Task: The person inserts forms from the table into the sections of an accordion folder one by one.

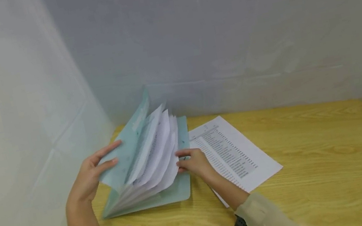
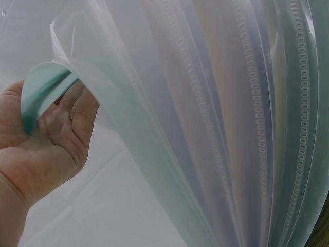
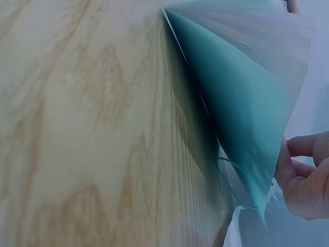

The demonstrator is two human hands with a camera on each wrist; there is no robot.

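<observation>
Nearest the person, two cream sleeves [image 1: 264, 215] reach in over the wooden table [image 1: 321, 169], each with a black wrist mount beside it. The left hand [image 1: 88, 177] holds the raised front cover of a pale green folder [image 1: 159, 197], its thumb curled round the cover's edge and its fingers laid nearly straight along the outside. The right hand [image 1: 193, 162] pinches the edges of the fanned pockets [image 1: 157, 153], fingers curled against the sheets inside. The folder lies open at the table's left, its back cover flat on the wood and its pockets spread like a fan. Just right of it, partly under the right forearm, lies a printed sheet [image 1: 235, 152]. Beyond, white cloth walls [image 1: 226, 40] close in the table.
</observation>
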